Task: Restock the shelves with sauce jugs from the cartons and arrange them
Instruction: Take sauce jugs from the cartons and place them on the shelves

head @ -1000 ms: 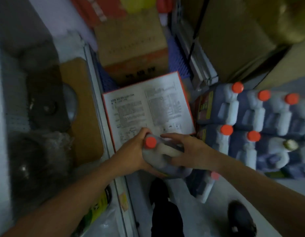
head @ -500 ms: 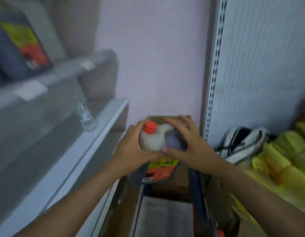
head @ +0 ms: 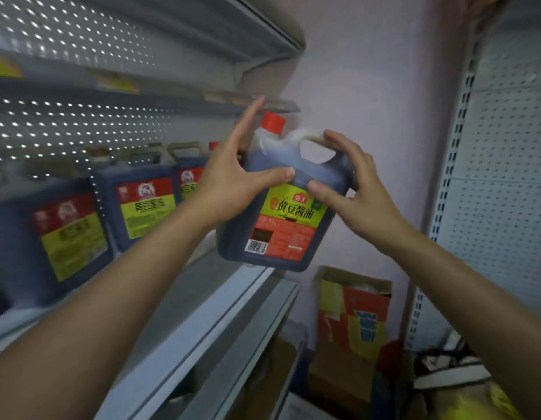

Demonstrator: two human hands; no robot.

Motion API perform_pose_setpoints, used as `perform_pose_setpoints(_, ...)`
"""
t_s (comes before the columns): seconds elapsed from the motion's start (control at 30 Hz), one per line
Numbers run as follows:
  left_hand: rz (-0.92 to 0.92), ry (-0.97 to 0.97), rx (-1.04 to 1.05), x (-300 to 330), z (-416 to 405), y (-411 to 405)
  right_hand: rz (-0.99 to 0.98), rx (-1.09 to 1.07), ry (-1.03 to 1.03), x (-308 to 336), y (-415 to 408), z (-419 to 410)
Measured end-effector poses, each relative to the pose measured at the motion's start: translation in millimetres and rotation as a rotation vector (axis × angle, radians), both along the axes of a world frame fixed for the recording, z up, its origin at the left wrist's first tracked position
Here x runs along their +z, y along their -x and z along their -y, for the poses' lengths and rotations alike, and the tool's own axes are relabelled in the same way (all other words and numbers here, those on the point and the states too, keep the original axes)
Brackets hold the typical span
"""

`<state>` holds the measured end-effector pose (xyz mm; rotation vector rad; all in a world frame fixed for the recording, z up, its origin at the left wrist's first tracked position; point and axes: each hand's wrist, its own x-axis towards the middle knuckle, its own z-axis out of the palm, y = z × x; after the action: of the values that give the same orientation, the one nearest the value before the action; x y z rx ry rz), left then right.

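A dark sauce jug (head: 281,219) with a red cap and a yellow-and-red label hangs in the air, just above the right end of the grey shelf (head: 202,301). My left hand (head: 232,174) holds its left side, thumb across the front and fingers stretched up beside the cap. My right hand (head: 351,183) grips the handle end from the right, thumb on the front. Three similar jugs (head: 145,204) stand in a row on the shelf to the left, labels facing out.
A higher shelf (head: 160,89) with price tags runs above the jugs, backed by perforated panel. An open carton (head: 354,310) stands on the floor against the pink wall. A perforated upright (head: 451,177) rises at right, with clutter at its foot.
The jug has been lifted from the floor stack up to shelf height, and my view has swung up from the floor to the shelves. Both hands have stayed on it.
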<state>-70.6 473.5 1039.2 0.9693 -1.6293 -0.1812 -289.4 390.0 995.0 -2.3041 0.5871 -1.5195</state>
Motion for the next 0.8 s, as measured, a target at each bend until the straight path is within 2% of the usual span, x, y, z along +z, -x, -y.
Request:
perform_pose_setpoints(0.1, -0.016, 0.024, -0.005, 18, -19, -12, 0.038, 0.093, -0.022, 7, -25, -10)
perform_pose_setpoints(0.27, 0.014, 0.032, 0.005, 20, -23, -44, 0.011, 0.107, 0.027, 27, -51, -6)
perform_pose_setpoints(0.43, 0.073, 0.011, -0.034, 2, -8, -62, 0.015, 0.094, 0.002, 17, -65, 2)
perform_pose_setpoints(0.8, -0.002, -0.064, -0.071, -64, 69, -74, -0.055, 0.037, -0.103, -27, -62, 45)
